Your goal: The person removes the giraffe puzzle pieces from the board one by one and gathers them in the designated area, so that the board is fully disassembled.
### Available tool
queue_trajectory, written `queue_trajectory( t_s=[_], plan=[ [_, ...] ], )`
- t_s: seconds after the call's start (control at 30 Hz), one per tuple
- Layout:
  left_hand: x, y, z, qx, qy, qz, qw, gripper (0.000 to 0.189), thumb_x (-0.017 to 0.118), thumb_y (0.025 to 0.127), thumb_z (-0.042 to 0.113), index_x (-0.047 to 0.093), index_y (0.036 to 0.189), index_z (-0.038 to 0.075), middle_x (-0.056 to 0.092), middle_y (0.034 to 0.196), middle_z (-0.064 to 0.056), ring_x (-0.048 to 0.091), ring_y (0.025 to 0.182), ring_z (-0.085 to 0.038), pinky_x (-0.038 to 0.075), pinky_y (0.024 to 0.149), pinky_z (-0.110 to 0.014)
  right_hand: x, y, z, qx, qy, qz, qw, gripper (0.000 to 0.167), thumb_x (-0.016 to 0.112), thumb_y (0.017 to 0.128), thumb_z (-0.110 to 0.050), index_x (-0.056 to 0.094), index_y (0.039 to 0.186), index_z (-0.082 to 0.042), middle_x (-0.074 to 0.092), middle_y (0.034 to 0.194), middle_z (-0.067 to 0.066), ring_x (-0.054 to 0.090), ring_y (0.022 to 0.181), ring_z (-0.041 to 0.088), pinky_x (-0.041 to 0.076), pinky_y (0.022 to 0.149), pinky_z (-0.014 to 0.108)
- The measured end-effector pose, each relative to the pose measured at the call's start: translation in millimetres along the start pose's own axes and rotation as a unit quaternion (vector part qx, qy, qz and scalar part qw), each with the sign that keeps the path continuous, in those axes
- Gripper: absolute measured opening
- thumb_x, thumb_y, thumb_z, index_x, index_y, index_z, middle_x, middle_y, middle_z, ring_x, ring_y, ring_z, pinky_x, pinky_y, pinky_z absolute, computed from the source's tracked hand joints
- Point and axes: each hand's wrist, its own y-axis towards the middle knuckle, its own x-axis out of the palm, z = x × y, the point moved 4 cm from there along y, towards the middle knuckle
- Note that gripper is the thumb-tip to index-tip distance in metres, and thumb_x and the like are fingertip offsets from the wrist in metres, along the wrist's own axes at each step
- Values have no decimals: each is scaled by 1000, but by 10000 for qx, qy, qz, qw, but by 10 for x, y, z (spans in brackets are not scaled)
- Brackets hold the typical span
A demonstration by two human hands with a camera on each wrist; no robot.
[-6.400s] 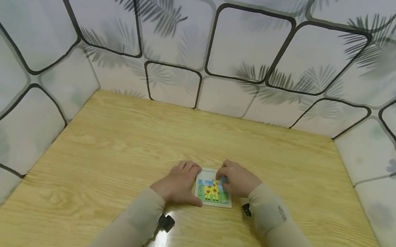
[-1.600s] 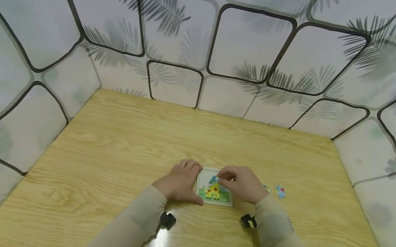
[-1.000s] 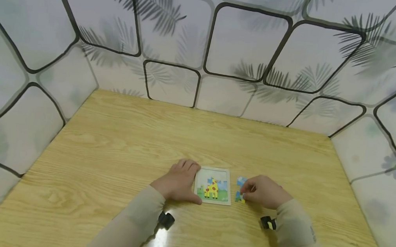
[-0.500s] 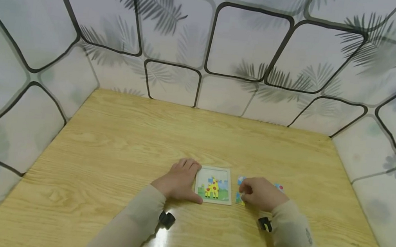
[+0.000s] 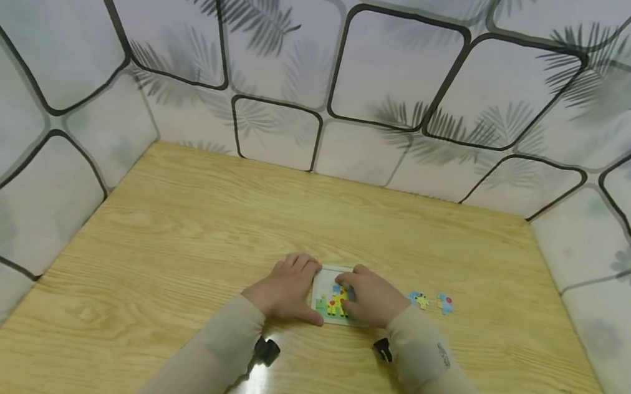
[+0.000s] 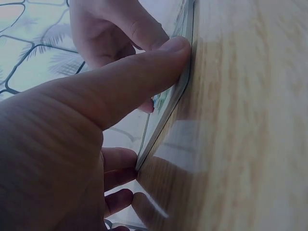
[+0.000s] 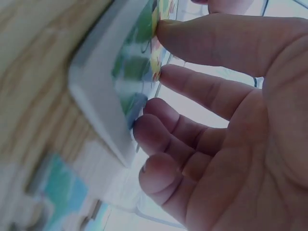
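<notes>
A small square jigsaw puzzle (image 5: 334, 308) with a yellow giraffe picture lies in a pale frame (image 7: 98, 106). At its left side my left hand (image 5: 284, 291) is spread, thumb along the near edge and fingers at the far left corner. Over the right half of the puzzle sits my right hand (image 5: 376, 299). In the right wrist view, its thumb and index fingertips are apart and touch the printed surface, and the other fingers rest close to the frame's edge. No loose piece shows between its fingertips. The far part of the frame shows white backing.
Loose puzzle pieces lie right of the right hand: a blue and yellow piece (image 5: 419, 300) and a blue piece with a red dot (image 5: 445, 303). A pale wood table (image 5: 205, 231) extends to patterned fabric walls (image 5: 394, 72) at the back and sides.
My right hand was down at the loose pieces beside the frame; it has moved left onto the puzzle, uncovering pieces on the right. My left hand has stayed at the frame's left side.
</notes>
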Motion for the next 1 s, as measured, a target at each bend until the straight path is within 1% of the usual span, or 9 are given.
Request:
queue_trajectory(
  t_s=[0.07, 0.2, 0.3, 0.53, 0.67, 0.77, 0.83, 0.9, 1.0],
  plan=[
    [-2, -1, 10, 1, -19, -28, 10000, 103, 81, 75, 60, 39, 150, 3, 38, 149, -9, 31, 139, -30, 28, 115, -48, 6, 15, 2, 64, 80, -57, 9999, 42, 72, 90, -16, 65, 130, -7, 54, 100, 2, 49, 79, 15, 47, 74, 35],
    [-1, -1, 21, -16, -13, -64, 10000, 103, 81, 75, 60, 38, 150, 3, 38, 149, -9, 30, 139, -30, 28, 116, -48, -1, 36, 16, 107, 281, -70, 9995, 37, 75, 88, -12, 64, 123, -7, 56, 103, 3, 54, 90, 16, 50, 85, 38],
    [4, 2, 23, -21, 16, -62, 10000, 103, 81, 75, 61, 38, 150, 4, 38, 149, -9, 30, 140, -30, 28, 116, -48, -9, 54, 23, 117, 409, -66, 9991, 34, 76, 87, -10, 62, 117, -9, 57, 104, 3, 56, 94, 17, 50, 87, 39],
    [11, 6, 16, -62, -53, -31, 10000, 103, 82, 74, 60, 39, 150, 4, 39, 149, -9, 30, 139, -30, 27, 116, -48, -37, 29, 36, 108, 656, 139, 9977, 28, 75, 89, -9, 61, 113, -13, 59, 100, -1, 55, 85, 13, 50, 78, 36],
    [6, 2, 14, -81, -51, -14, 10000, 104, 82, 74, 60, 38, 150, 4, 38, 149, -9, 30, 140, -30, 27, 117, -48, -74, -32, 76, -98, 773, 400, 9962, 15, 69, 94, -9, 62, 104, -18, 63, 94, -5, 58, 80, 10, 50, 70, 32],
    [8, 4, 10, -72, -13, -6, 10000, 105, 82, 74, 60, 38, 150, 4, 39, 148, -9, 30, 140, -30, 27, 116, -48, -101, -76, 127, -313, 934, 596, 9933, 13, 67, 95, -8, 62, 98, -20, 66, 91, -7, 60, 80, 9, 50, 67, 31],
    [11, 7, 6, -64, 22, 7, 10000, 105, 82, 74, 61, 38, 150, 3, 39, 148, -9, 31, 140, -30, 28, 116, -48, -116, -100, 171, -436, 1030, 737, 9910, 13, 67, 96, -9, 63, 100, -20, 66, 92, -8, 61, 81, 9, 50, 68, 29],
    [16, 14, 0, -55, 63, 36, 10000, 105, 82, 73, 61, 39, 149, 4, 40, 148, -9, 31, 139, -30, 29, 116, -47, -127, -122, 225, -510, 1136, 860, 9885, 13, 67, 96, -10, 64, 107, -18, 67, 95, -8, 61, 83, 8, 51, 69, 29],
    [23, 20, -8, -50, 88, 59, 9999, 105, 82, 73, 61, 39, 149, 4, 40, 148, -9, 32, 139, -30, 29, 115, -47, -142, -166, 316, -486, 1296, 983, 9855, 20, 67, 97, -13, 65, 117, -15, 68, 100, -6, 62, 86, 8, 52, 73, 31]
  ],
)
